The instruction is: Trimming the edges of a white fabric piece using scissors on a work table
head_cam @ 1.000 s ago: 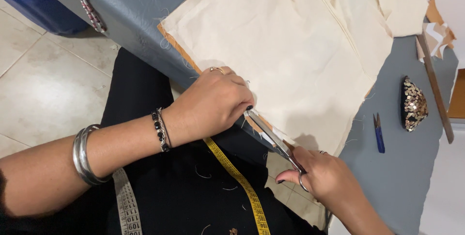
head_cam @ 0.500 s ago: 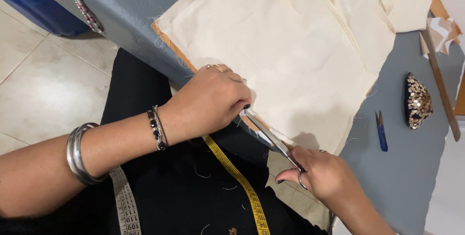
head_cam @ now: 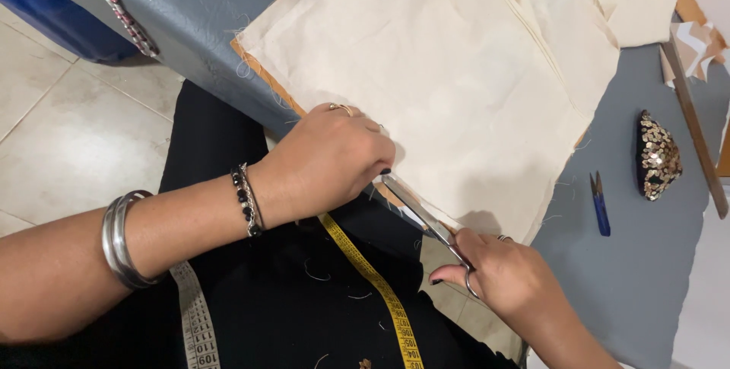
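cloth [head_cam: 456, 80] on table [head_cam: 646, 262], scissors [head_cam: 422, 217] at its near edge, thread snips [head_cam: 600, 203] right, tape measure [head_cam: 372, 293] on lap

My left hand [head_cam: 327, 160] pins cream fabric [head_cam: 441, 80] at the surface [head_cam: 639, 262] edge; right hand [head_cam: 506, 278] works scissors [head_cam: 422, 213] into it.

grey table [head_cam: 646, 262] | cream cloth [head_cam: 456, 72] | blue snips [head_cam: 600, 203] | sequinned piece [head_cam: 658, 154] | wooden ruler [head_cam: 693, 122]

Lying at right on the grey table [head_cam: 646, 262]: blue snips [head_cam: 599, 203], beside a sequined patch [head_cam: 658, 156] and a wooden ruler [head_cam: 693, 125]. Draped over black clothing [head_cam: 289, 308], lower centre: yellow tape [head_cam: 376, 289]. Upper left: beaded strap [head_cam: 125, 15], blue bin [head_cam: 53, 23].
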